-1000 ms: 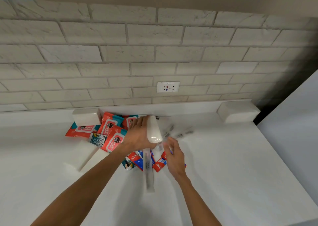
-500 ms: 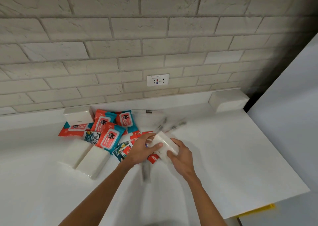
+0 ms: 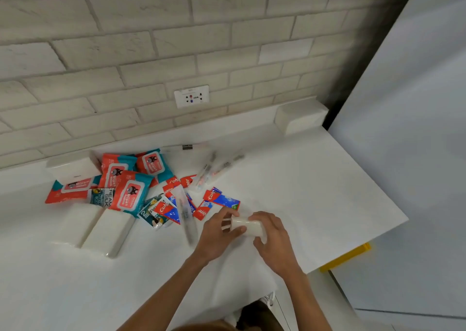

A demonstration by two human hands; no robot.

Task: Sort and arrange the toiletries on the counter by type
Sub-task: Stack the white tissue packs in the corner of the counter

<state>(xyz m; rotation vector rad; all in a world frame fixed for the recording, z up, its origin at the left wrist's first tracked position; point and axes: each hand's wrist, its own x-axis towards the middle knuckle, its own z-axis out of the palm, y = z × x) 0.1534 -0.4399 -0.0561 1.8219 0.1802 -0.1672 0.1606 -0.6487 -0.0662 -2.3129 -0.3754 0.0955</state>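
Note:
Both hands hold one white tissue pack low over the white counter: my left hand grips its left end, my right hand wraps its right end. Behind them lies a jumble of toiletries: red-and-teal wipes packs, red-and-blue toothpaste boxes, toothbrushes in clear sleeves, one more clear sleeve, and dark sachets. Two white tissue packs lie side by side at the left. Another white pack sits by the wall.
A brick wall with a power socket backs the counter. A white tissue pack sits alone at the back right corner. The counter's right edge drops off beside a grey-white panel; a yellow piece shows below that edge.
The white pack, held up in my left hand a second ago, has come down and to the right; my right hand has joined it. The view has tilted down and rightward.

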